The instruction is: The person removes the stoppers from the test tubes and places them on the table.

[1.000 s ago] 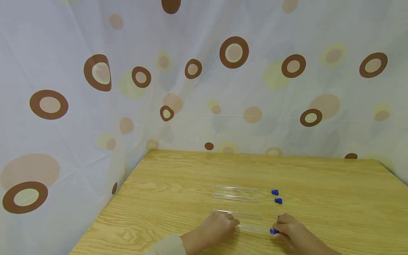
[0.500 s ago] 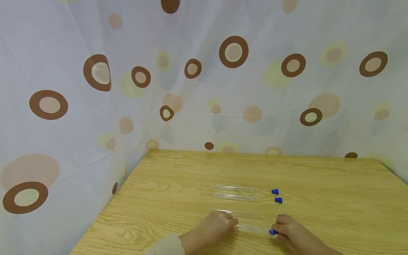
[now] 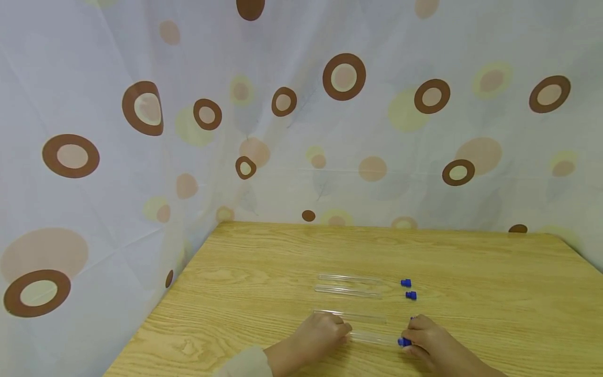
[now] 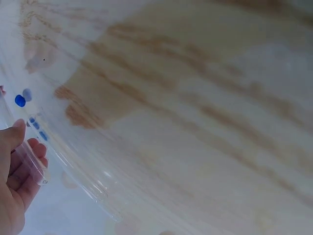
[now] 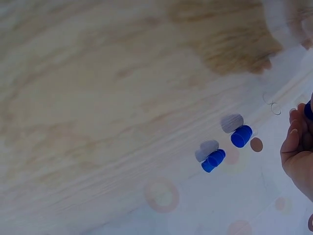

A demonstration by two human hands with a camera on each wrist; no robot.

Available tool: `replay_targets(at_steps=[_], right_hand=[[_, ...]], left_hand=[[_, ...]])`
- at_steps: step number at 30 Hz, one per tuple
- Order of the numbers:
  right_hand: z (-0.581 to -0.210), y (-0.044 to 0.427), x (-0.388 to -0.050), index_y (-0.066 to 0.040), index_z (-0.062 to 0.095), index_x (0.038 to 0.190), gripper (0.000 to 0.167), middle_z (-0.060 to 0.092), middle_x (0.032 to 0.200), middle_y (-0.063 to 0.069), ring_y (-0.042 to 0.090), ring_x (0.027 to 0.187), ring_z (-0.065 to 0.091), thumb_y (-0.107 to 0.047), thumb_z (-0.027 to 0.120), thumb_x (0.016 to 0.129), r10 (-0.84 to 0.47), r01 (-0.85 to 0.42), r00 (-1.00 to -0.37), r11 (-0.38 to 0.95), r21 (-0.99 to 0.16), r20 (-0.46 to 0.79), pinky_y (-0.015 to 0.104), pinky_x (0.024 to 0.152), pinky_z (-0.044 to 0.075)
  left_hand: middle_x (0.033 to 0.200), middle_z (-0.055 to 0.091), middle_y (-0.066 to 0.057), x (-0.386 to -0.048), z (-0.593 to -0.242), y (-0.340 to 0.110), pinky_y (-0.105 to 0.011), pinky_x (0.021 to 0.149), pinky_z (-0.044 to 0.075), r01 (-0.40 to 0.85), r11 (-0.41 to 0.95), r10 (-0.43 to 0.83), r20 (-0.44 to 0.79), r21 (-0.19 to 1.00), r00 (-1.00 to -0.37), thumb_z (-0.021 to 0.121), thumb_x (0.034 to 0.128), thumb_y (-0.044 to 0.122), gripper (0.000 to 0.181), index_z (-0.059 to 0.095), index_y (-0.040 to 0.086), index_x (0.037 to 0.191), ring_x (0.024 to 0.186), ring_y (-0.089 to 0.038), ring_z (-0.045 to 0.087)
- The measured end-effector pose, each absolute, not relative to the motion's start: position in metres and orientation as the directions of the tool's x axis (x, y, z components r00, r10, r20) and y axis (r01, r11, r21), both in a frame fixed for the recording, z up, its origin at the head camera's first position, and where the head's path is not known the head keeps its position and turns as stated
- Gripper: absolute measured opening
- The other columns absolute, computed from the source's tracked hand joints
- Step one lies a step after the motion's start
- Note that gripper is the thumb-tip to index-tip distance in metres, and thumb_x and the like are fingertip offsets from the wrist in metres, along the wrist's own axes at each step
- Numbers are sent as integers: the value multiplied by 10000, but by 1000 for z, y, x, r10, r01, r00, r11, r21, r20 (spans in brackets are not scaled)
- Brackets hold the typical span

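My left hand (image 3: pixel 316 335) grips a clear test tube (image 3: pixel 374 338) near its left end; in the left wrist view its rounded end (image 4: pixel 43 180) shows past the fingers. At the tube's other end, my right hand (image 3: pixel 435 343) pinches a blue stopper (image 3: pixel 403 342). The stopper meets the tube's mouth, though I cannot tell whether it sits inside. Another blue stopper (image 3: pixel 412 318) is mostly hidden behind the right hand. In the right wrist view that hand (image 5: pixel 299 156) is cut off by the frame edge.
Three more clear tubes, a far one (image 3: pixel 350 279), a middle one (image 3: pixel 347 291) and a near one (image 3: pixel 360 317), lie on the wooden table (image 3: pixel 226 293). Two blue stoppers, one (image 3: pixel 406 283) behind the other (image 3: pixel 411 295), lie right of them. A patterned curtain (image 3: pixel 292 136) hangs behind.
The right hand and its stopper have shifted slightly left, closer against the tube's mouth. The left hand keeps its grip almost in place. The other tubes and stoppers have not moved.
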State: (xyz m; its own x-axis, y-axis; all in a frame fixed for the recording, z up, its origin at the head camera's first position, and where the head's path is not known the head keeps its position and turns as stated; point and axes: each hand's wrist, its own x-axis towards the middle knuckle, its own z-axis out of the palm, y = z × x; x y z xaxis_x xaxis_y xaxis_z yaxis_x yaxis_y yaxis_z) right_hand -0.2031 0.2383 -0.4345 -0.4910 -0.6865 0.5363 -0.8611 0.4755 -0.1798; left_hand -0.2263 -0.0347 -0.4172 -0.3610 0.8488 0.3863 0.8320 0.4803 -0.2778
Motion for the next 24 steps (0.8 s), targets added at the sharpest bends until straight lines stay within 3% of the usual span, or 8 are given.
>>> replay_targets(at_steps=[9, 17, 24], right_hand=[[-432, 237, -200, -79, 645, 825, 143, 528, 796, -65, -46, 714, 380, -9, 728, 731, -660, -790, -611, 544, -283, 437, 136, 509, 363], [-433, 237, -198, -93, 633, 814, 211, 515, 786, -68, -42, 707, 384, -6, 764, 673, -634, -800, -589, 544, -252, 502, 140, 502, 380], [-434, 237, -195, -99, 633, 812, 220, 500, 785, -80, -47, 700, 369, -26, 778, 664, -608, -778, -614, 576, -253, 504, 139, 491, 383]], left_hand=[[746, 689, 95, -226, -417, -36, 19, 646, 439, 843, 472, 854, 374, -260, -362, 702, 804, 234, 91, 685, 149, 828, 652, 39, 614], [782, 697, 90, -224, -416, -36, 10, 647, 447, 840, 483, 855, 340, -247, -391, 669, 838, 235, 88, 683, 149, 855, 685, 32, 627], [770, 694, 93, -224, -416, -36, 11, 640, 446, 839, 478, 857, 346, -262, -381, 674, 833, 239, 87, 679, 152, 837, 673, 36, 624]])
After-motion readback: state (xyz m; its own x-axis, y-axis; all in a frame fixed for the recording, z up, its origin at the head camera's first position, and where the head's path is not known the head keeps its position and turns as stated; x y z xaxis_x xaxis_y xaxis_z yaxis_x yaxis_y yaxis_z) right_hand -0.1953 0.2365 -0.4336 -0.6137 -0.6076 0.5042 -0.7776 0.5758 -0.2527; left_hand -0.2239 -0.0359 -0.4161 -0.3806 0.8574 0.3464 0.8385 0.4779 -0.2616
